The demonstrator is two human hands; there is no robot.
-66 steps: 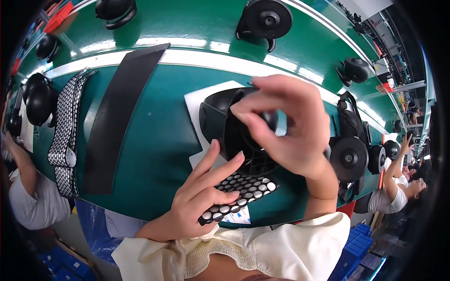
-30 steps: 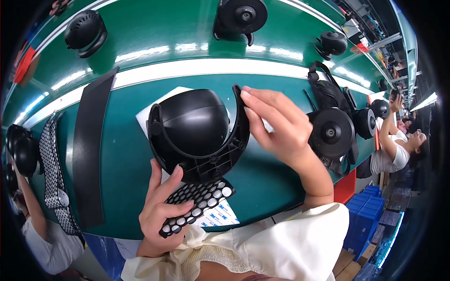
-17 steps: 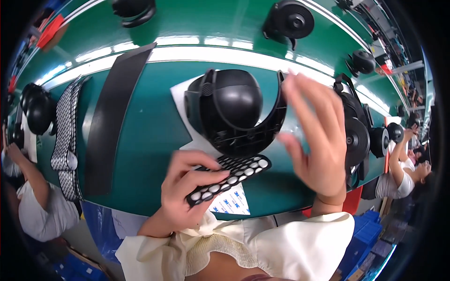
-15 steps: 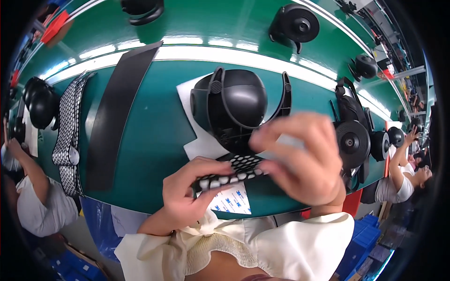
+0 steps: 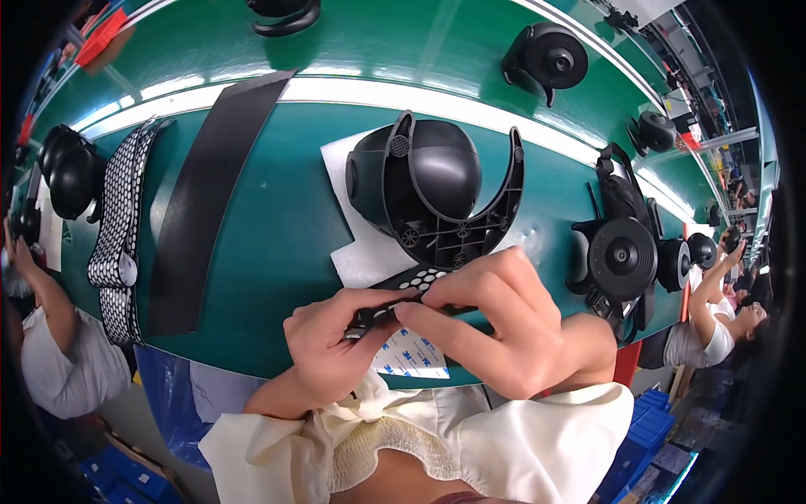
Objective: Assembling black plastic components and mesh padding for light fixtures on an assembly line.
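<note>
My left hand (image 5: 332, 340) is closed around a black strip with rows of white round dots (image 5: 424, 277), bent over between its fingers. The thumb and forefinger of my right hand (image 5: 508, 323) pinch at the same strip, beside the left fingertips; whether a single dot is between them is hidden. Just beyond my hands lies a round glossy black housing (image 5: 441, 168) with a curved, two-armed black bracket (image 5: 457, 239), its ribbed side showing. Under it is a white foam sheet (image 5: 369, 256). A white printed sheet (image 5: 411, 357) lies below my hands at the table's near edge.
Long white-dotted strips (image 5: 113, 218) and a flat black strip (image 5: 201, 202) lie on the left. Black round housings (image 5: 71, 181) stand at far left; black disc-faced units (image 5: 621, 259) are on the right. Beyond the white rail is a green surface (image 5: 403, 46) with more units. Co-workers sit on both sides.
My right hand has come down and left from beside the bracket to the dotted strip, its fingertips now against it. More of the bracket shows. The view has shifted slightly.
</note>
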